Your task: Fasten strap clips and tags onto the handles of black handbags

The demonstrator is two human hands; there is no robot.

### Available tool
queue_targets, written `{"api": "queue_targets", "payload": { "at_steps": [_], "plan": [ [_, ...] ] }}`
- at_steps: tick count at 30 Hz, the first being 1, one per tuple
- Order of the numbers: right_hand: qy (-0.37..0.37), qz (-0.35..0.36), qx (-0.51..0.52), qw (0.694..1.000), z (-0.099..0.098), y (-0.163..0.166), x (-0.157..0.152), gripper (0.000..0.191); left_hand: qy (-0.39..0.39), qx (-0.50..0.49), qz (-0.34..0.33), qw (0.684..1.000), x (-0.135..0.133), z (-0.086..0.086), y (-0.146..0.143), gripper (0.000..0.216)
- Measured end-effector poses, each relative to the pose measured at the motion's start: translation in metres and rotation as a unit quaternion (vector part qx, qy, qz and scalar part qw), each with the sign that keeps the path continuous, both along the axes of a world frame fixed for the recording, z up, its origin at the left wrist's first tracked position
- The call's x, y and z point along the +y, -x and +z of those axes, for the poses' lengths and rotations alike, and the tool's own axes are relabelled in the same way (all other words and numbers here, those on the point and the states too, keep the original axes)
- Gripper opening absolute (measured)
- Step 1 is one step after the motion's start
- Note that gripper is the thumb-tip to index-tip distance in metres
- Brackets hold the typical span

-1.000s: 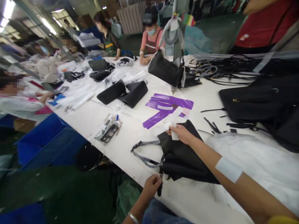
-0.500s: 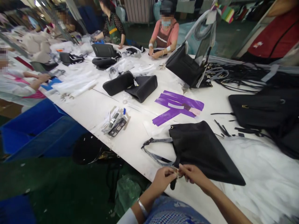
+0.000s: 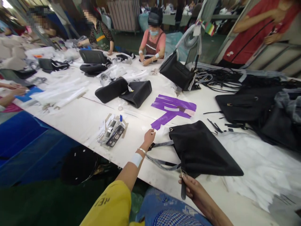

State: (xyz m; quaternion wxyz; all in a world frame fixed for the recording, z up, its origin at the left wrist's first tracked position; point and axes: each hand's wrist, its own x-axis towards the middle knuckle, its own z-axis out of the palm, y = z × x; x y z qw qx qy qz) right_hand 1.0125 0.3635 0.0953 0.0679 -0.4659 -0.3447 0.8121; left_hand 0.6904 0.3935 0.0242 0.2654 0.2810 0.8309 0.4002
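A black handbag [image 3: 204, 147] lies on its side on the table in front of me. My right hand [image 3: 191, 185] pinches a short black strap [image 3: 183, 190] at the bag's near corner, by a small metal buckle; the strap's end hangs down. My left hand [image 3: 150, 137] is stretched forward, its fingers curled beside the near end of some purple strips [image 3: 162, 121]. Something small and whitish shows at its fingertips, too small to name. The bag's handle [image 3: 162, 164], wrapped in clear film, loops out to the left, just right of my left wrist.
Rolls and tools [image 3: 113, 131] lie left of my left arm. Two black bags [image 3: 137, 92] lie beyond. White cloth-like sheets [image 3: 256, 163] and more black bags [image 3: 244, 106] fill the right. Blue bins [image 3: 47, 147] stand below the table edge. Several people work around the table.
My left hand has left the buckle and reached forward to the purple strips. My right hand stays at the strap, slightly lower. The view has shifted to the right.
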Motion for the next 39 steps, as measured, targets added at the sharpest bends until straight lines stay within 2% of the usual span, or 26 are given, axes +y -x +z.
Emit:
{"api": "queue_targets", "payload": {
  "at_steps": [2,4,7,9,11,13,15,19,22,25,27,31,33,35,38,39],
  "plan": [
    [-0.012,-0.013,-0.007,1.000,0.000,0.001,-0.008,0.037,0.010,0.034,0.016,0.999,0.016,-0.005,0.010,0.030],
    [-0.022,-0.018,-0.014,0.999,0.000,0.000,-0.012,0.037,0.014,0.071,0.043,0.996,0.018,-0.008,0.016,0.038],
    [-0.028,-0.027,-0.018,0.999,-0.002,-0.006,-0.013,0.036,0.034,0.113,0.138,0.983,0.004,-0.013,0.023,0.053],
    [-0.035,-0.028,-0.015,0.999,-0.006,-0.009,-0.012,0.036,0.055,0.104,0.196,0.974,-0.009,-0.018,0.028,0.064],
    [-0.045,-0.023,-0.011,0.999,-0.010,-0.009,-0.012,0.036,0.064,0.071,0.206,0.974,-0.018,-0.023,0.036,0.071],
    [-0.047,-0.014,-0.003,0.999,-0.013,-0.007,-0.012,0.036,0.057,0.039,0.187,0.980,-0.020,-0.025,0.044,0.069],
    [-0.045,-0.007,0.011,0.999,-0.011,-0.004,-0.010,0.036,0.043,0.005,0.169,0.985,-0.018,-0.021,0.050,0.058],
    [-0.046,0.001,0.038,0.998,0.002,0.004,-0.003,0.034,-0.018,-0.063,0.121,0.990,-0.021,0.005,0.049,0.034],
    [-0.048,-0.004,0.035,0.998,0.015,0.008,0.004,0.033,-0.073,-0.103,0.064,0.990,-0.039,0.034,0.026,0.036],
    [-0.070,-0.004,0.025,0.997,0.023,0.013,0.006,0.034,-0.130,-0.166,-0.040,0.977,-0.065,0.060,-0.014,0.048],
    [-0.090,0.003,0.028,0.995,0.024,0.018,0.005,0.034,-0.133,-0.196,-0.108,0.966,-0.082,0.071,-0.045,0.061],
    [-0.139,0.018,0.039,0.989,0.015,0.026,0.000,0.033,-0.080,-0.208,-0.197,0.955,-0.106,0.077,-0.100,0.082],
    [-0.175,0.024,0.035,0.984,0.007,0.027,-0.004,0.033,-0.075,-0.221,-0.209,0.950,-0.112,0.075,-0.118,0.087],
    [-0.205,0.029,0.029,0.978,-0.002,0.027,-0.008,0.033,-0.068,-0.219,-0.190,0.955,-0.115,0.073,-0.127,0.077],
    [-0.227,0.046,0.025,0.973,-0.012,0.025,-0.016,0.032,-0.047,-0.193,-0.183,0.963,-0.115,0.071,-0.132,0.039],
    [-0.230,0.054,0.025,0.971,-0.015,0.024,-0.018,0.032,-0.041,-0.186,-0.188,0.964,-0.115,0.071,-0.132,0.035]
  ]
}}
